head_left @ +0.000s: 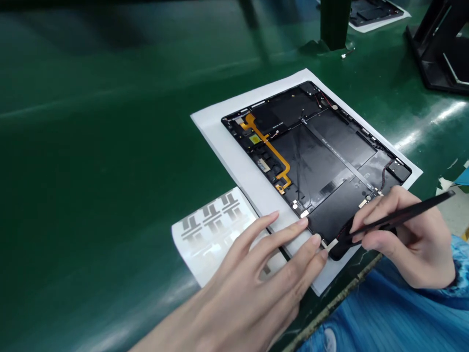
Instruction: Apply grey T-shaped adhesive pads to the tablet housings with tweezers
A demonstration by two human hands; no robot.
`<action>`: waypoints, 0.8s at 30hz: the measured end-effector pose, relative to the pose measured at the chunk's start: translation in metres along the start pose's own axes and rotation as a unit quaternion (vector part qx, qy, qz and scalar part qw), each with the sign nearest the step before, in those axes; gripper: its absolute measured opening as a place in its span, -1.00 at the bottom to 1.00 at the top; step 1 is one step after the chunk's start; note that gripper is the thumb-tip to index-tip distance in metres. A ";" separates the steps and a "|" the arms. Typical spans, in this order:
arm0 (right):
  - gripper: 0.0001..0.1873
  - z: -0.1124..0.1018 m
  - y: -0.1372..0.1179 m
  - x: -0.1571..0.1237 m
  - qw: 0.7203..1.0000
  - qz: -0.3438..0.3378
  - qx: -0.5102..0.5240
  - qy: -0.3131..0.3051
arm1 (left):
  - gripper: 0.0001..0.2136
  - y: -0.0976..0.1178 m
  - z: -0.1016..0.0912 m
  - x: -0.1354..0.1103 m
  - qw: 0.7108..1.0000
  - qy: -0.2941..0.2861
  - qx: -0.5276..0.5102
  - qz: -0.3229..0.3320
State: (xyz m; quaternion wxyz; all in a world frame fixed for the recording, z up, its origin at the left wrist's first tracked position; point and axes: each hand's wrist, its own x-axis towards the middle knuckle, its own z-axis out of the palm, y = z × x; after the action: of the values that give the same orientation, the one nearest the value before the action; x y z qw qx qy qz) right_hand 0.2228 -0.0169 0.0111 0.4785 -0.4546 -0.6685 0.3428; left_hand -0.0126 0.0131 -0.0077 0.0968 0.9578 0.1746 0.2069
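An opened black tablet housing [344,161] lies on a sheet of white foam-like paper [234,156], its inside facing up. An orange flat cable [273,151] runs along its left side, and a grey ribbon [335,154] crosses the middle. My left hand [271,269] is spread, fingertips resting along the near left edge of the housing. Black tweezers [406,212] are pinched in my right hand [410,239] over the near corner. Close to their tips is a small pale strip [331,245], beside my left fingertips; whether the tweezers grip it I cannot tell.
A white sheet of silvery T-shaped stickers [208,225] lies partly under my left hand. Another tablet housing [373,11] sits at the back, past a dark green post [335,24]. A black stand [439,54] is at the right. The green table's worn edge [330,308] is near me.
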 end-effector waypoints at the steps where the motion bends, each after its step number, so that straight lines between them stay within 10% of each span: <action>1: -0.92 -0.002 0.001 0.003 1.000 -0.006 0.003 -0.014 | -0.69 0.001 0.001 -0.001 1.000 0.003 -0.005 -0.004; 19: -0.76 0.002 -0.004 0.016 0.997 -0.004 -0.050 -0.064 | -0.65 0.006 0.002 0.002 1.000 0.003 0.008 -0.024; 24: -0.91 0.001 -0.001 0.009 0.999 0.014 0.022 0.020 | -0.70 0.007 0.000 0.006 0.999 -0.002 0.019 -0.035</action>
State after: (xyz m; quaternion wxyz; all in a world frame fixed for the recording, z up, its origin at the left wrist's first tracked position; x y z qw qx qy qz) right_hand 0.2202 -0.0090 0.0145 0.4970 -0.4599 -0.6447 0.3547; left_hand -0.0057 0.0090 -0.0036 0.0858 0.9533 0.2117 0.1977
